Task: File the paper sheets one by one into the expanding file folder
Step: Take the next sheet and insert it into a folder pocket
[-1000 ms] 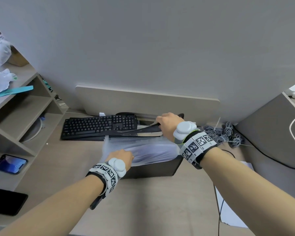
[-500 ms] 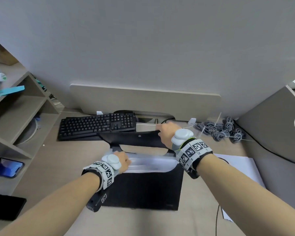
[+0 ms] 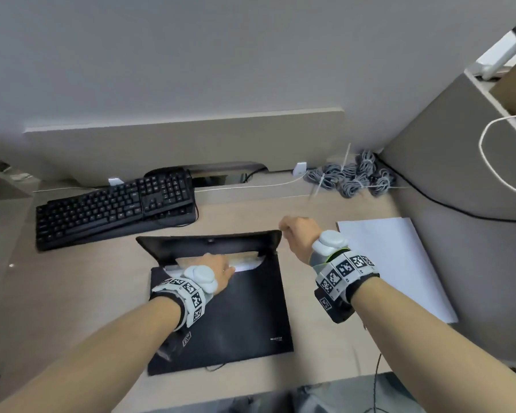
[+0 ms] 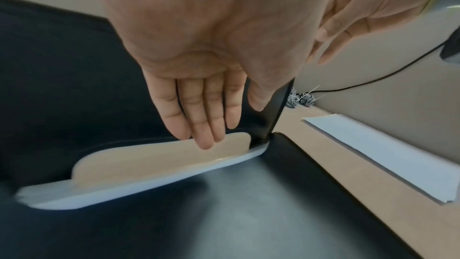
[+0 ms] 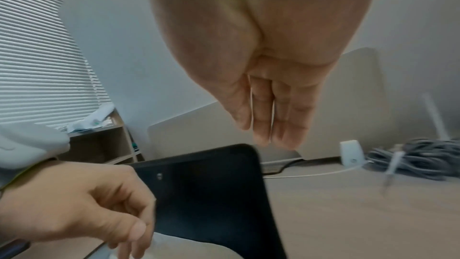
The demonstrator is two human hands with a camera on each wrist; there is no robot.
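Note:
The black expanding file folder (image 3: 236, 317) lies flat on the desk, its flap (image 3: 209, 245) raised at the far side. My left hand (image 3: 218, 265) reaches into the mouth, and its straight fingertips (image 4: 204, 141) press on a beige divider (image 4: 159, 159) above white pocket edges. My right hand (image 3: 298, 234) hovers just off the flap's right corner. Its fingers (image 5: 268, 121) are straight and hold nothing. A stack of white paper sheets (image 3: 393, 263) lies on the desk right of the folder.
A black keyboard (image 3: 116, 207) lies behind the folder to the left. Bundled grey cables (image 3: 352, 177) sit at the back right. A grey partition (image 3: 459, 174) with a black cable along it stands right of the sheets. The desk's front edge runs close below the folder.
The folder went from standing on edge to lying flat. My right hand let go of the flap and moved off its right corner. My left hand stayed at the mouth.

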